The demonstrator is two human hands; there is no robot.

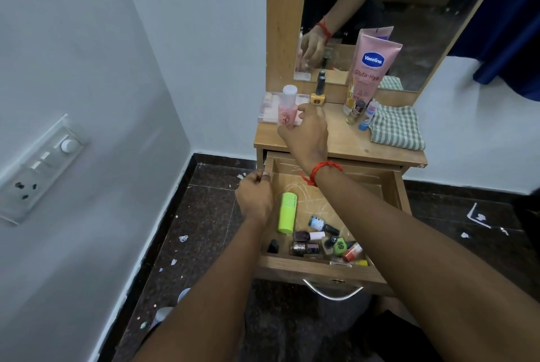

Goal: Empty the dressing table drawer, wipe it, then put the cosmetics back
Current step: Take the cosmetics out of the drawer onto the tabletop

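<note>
Right hand (306,135) reaches over the open drawer (318,269), my fingers curled round the pink bottle (287,109), which stands upright near the rear left corner of the dressing table top (344,139). Left hand (253,199) sits at the rear end of the drawer's left wall, fingers curled; I cannot tell whether it grips the wall. Inside the drawer, a green tube (287,212) lies near the left wall and nail polish bottles (321,242) are heaped against the front wall.
</note>
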